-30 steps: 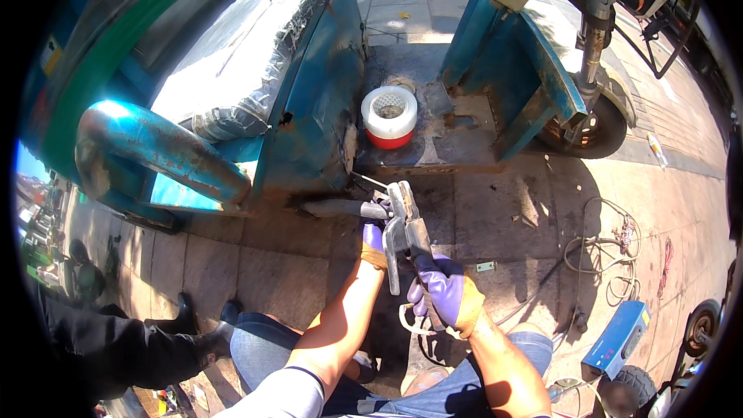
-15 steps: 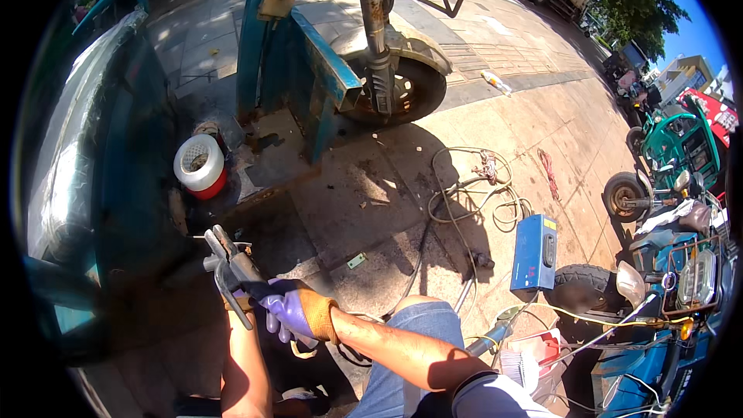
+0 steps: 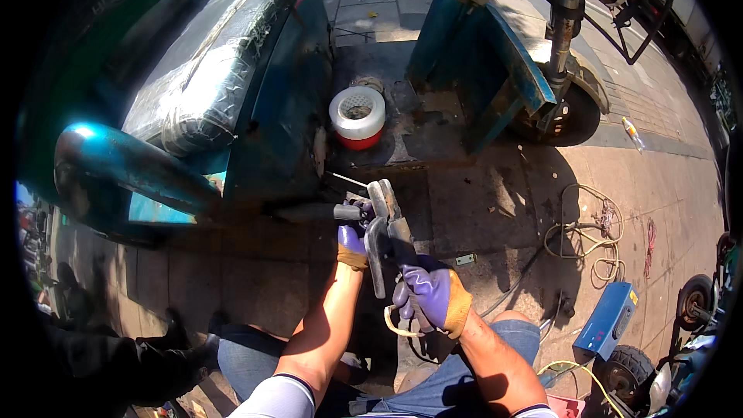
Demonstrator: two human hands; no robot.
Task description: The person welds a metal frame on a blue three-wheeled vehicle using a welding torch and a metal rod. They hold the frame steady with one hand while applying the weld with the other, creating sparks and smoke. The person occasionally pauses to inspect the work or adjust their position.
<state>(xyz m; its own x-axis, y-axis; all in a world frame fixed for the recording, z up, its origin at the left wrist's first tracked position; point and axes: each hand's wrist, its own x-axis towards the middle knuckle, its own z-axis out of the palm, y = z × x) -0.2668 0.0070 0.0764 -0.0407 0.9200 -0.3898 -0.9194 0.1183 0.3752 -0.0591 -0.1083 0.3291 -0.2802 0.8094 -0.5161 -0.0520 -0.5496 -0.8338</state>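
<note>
My right hand, in a purple and tan glove, is closed around the handle of a welding electrode holder. A thin pale welding rod sticks out of its jaws toward the teal vehicle's footboard edge. My left hand, gloved alike, is just left of the holder, with fingers curled around a dark grey cylindrical piece. The holder's lever partly hides those fingers. On the footboard stands a white ring-shaped roll above a red base.
A wrapped seat and a bent teal tube stand at left. A blue box-shaped machine and coiled cable lie at right. A small metal plate rests on the paving. Another person's dark-clothed leg is at lower left.
The view has swung left, so the vehicle and my hands sit farther right in it. My left hand and the grey cylindrical piece now show; the right hand keeps the electrode holder.
</note>
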